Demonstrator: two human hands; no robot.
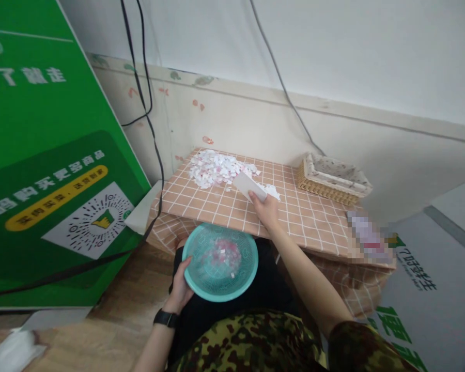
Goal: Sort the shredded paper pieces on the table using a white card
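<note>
- Head view: the left hand grasps the turquoise colander at its left rim, thumb over the edge and the other fingers out of sight beneath; the hand is closed only as far as the rim allows.
- The right hand pinches the white card near its lower right end, thumb on the upper face; the fingers behind it are mostly hidden, so I cannot tell how tightly they press.
- The white card is held over the table, tilted, its far end at the lower right edge of the heap of paper scraps; whether it touches them cannot be told.
- A smaller clump of scraps lies just beside the right hand's knuckles.
- The turquoise colander sits in front of the table's near edge, above the person's dark-clothed lap, with its mouth facing up.
- Inside it are pink and white bits, blurred, gathered around the middle.
- The heap of paper scraps is spread at the table's far left, on brown checked cloth.
- A wicker basket with a cloth lining stands at the table's far right, well apart from both hands.
</note>
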